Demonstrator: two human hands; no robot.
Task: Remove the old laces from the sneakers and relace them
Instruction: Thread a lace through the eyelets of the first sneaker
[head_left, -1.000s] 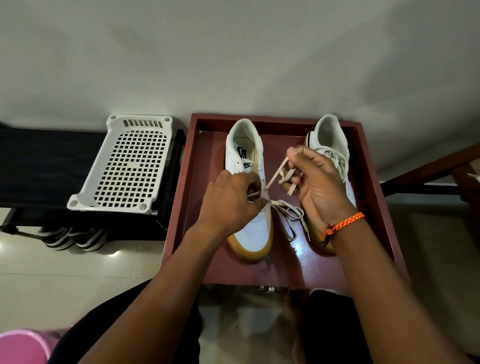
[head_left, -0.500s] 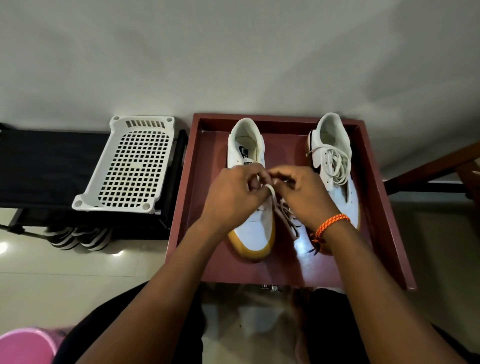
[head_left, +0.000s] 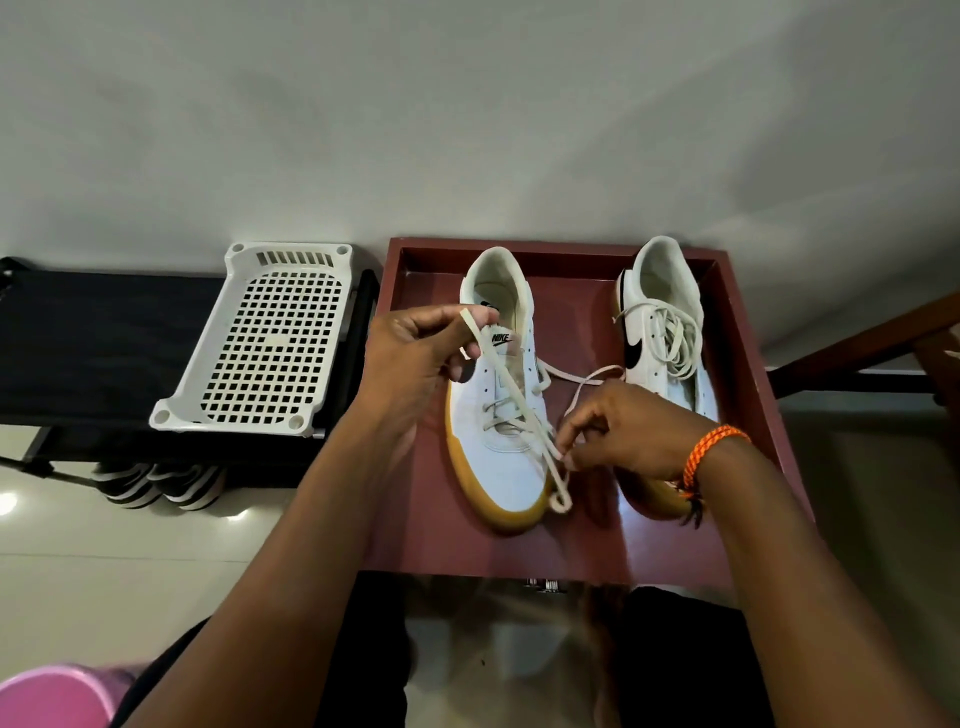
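On the maroon tray (head_left: 748, 374), over the left sneaker (head_left: 498, 415): your left hand (head_left: 415, 358) pinches the lace (head_left: 511, 387) end high for tension; your right hand (head_left: 623, 431) pinches its slack near the toe, likely to guide it.

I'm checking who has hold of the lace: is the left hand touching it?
Touching. The head view shows the left hand pinching the lace end between thumb and fingers above the left sneaker.

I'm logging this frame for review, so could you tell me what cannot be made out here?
- Head view: toe of the right sneaker, hidden behind the right hand.
- Pink object, cut off by the bottom-left corner.
- Striped items under the black rack, shadowed, unidentifiable.
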